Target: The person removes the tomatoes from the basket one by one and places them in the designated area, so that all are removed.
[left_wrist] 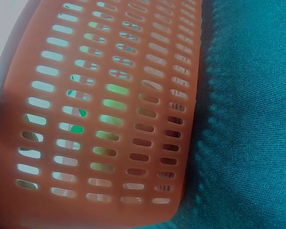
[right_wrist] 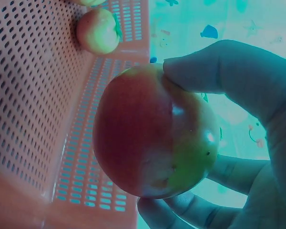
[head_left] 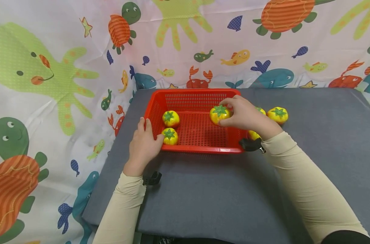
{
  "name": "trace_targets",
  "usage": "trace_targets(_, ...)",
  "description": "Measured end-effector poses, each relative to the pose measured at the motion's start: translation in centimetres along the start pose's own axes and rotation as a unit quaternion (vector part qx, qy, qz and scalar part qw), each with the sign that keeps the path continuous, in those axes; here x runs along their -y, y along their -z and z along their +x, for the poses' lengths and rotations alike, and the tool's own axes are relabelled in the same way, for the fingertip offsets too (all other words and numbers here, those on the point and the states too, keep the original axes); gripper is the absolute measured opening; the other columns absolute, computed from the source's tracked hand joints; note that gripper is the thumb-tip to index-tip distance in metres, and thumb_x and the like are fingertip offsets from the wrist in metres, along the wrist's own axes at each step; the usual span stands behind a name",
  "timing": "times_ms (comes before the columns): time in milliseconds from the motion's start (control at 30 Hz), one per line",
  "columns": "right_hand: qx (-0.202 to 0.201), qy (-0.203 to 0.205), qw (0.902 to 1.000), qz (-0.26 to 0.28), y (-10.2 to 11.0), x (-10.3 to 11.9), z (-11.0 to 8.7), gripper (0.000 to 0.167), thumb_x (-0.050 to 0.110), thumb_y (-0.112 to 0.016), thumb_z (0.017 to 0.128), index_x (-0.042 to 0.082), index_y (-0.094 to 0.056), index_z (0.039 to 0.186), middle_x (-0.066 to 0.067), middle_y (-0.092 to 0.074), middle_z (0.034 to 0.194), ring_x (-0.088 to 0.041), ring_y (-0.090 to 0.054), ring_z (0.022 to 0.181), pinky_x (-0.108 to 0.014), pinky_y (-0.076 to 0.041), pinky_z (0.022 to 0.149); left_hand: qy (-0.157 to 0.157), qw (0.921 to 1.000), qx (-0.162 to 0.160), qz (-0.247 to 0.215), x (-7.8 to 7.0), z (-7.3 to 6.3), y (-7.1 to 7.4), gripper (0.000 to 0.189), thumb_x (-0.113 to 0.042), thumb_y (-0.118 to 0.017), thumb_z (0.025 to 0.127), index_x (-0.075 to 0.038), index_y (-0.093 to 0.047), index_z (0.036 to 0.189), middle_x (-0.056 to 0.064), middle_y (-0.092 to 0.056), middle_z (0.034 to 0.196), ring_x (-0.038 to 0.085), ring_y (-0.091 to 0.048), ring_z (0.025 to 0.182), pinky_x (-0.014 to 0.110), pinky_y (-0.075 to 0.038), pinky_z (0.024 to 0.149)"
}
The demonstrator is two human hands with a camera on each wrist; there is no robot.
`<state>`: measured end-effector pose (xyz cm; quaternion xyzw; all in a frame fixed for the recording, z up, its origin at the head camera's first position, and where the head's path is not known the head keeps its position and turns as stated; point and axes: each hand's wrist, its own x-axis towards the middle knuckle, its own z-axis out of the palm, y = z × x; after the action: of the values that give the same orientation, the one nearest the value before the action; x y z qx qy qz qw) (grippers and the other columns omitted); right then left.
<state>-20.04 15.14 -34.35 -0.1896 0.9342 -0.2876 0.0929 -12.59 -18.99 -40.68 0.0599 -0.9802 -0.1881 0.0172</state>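
My right hand (head_left: 245, 114) holds a yellow-and-red tomato (head_left: 218, 115), artificial-looking with a green leafy top, over the right part of a red slotted plastic basket (head_left: 203, 149). In the right wrist view, thumb and fingers pinch the tomato (right_wrist: 155, 133) from opposite sides. My left hand (head_left: 144, 144) rests at the basket's front left corner, thumb spread along the front rim. The left wrist view shows the basket's slotted wall (left_wrist: 100, 143) but no fingers. Two similar tomatoes, a rear one (head_left: 171, 119) and a front one (head_left: 170, 136), sit inside at the left.
Right of the basket, more tomatoes lie on the grey table (head_left: 203, 193): one in plain view (head_left: 277, 115), others partly hidden by my right hand and wrist. A curtain (head_left: 178, 64) printed with sea animals hangs behind and along the left.
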Motion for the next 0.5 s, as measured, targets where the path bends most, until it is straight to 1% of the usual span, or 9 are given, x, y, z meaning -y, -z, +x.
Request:
trace_targets(133,-0.003,-0.009,1.0000,0.000,0.6,-0.6,-0.5,0.068,0.033,-0.084,0.082,0.005,-0.062,0.139,-0.017,-0.056,0.121,-0.032,-0.054,0.110,-0.048,-0.057,0.088,0.001,1.0000,0.001,-0.002,0.0,0.0,-0.1,0.088,-0.038,-0.059,0.095,-0.001,-0.022,0.166,0.021,-0.016,0.173,0.045,-0.045,0.138,0.066,-0.052,0.101)
trace_targets(333,-0.010,-0.010,0.9999,-0.005,1.3,-0.9,-1.3,0.068,0.034,-0.084,0.082,0.004,-0.061,0.140,-0.018,-0.055,0.123,-0.034,-0.054,0.110,-0.050,-0.058,0.088,0.000,1.0000,-0.002,-0.004,-0.1,0.0,0.0,0.088,-0.038,-0.058,0.095,-0.001,-0.022,0.166,0.022,-0.016,0.173,0.046,-0.045,0.138,0.067,-0.051,0.101)
trace_targets(500,-0.018,-0.018,0.9996,-0.008,1.8,-1.3,-1.9,0.070,0.035,-0.084,0.083,0.005,-0.060,0.142,-0.018,-0.055,0.126,-0.035,-0.054,0.113,-0.053,-0.059,0.090,0.002,1.0000,-0.006,-0.004,0.0,0.0,0.0,0.088,-0.037,-0.058,0.095,-0.001,-0.023,0.166,0.021,-0.017,0.173,0.046,-0.045,0.138,0.067,-0.051,0.101)
